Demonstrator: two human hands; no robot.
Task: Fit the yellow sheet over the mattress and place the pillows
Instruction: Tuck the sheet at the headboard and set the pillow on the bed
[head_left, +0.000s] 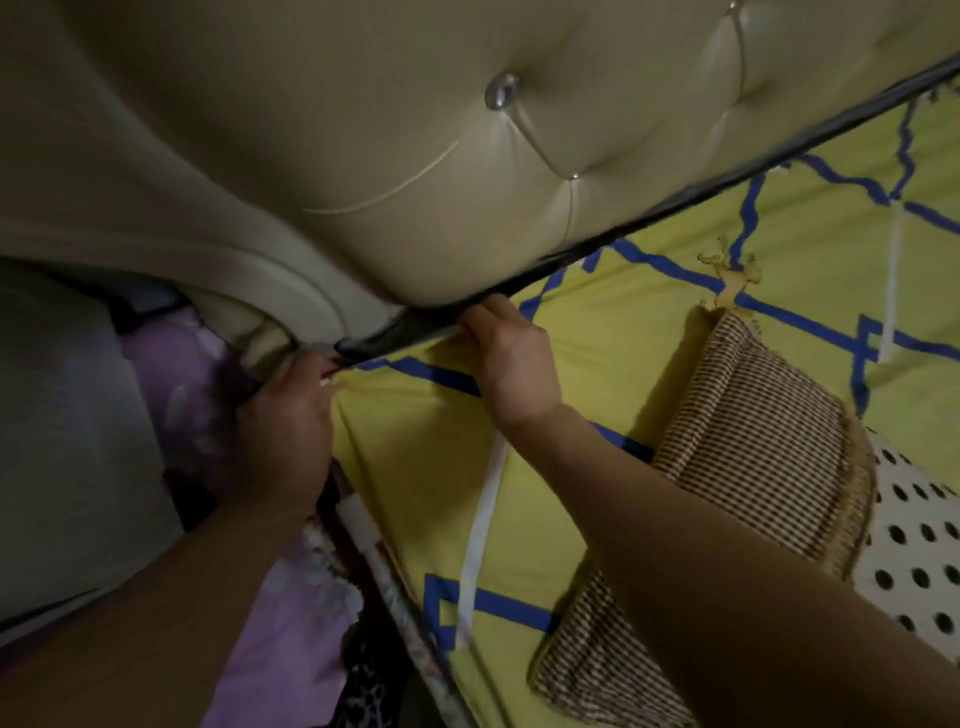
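The yellow sheet, patterned with blue and white lines, lies over the mattress top. At the mattress corner, my left hand grips the sheet's corner edge at the side. My right hand has its fingers tucked into the dark gap between the sheet and the headboard, holding the sheet's edge there. A brown-and-cream striped pillow lies on the sheet to the right, under my right forearm. A white pillow with black dots sits at the right edge.
The beige tufted headboard fills the top of the view. Purple fabric lies beside the bed at the lower left, next to a pale surface. The mattress's patterned side edge shows below my left hand.
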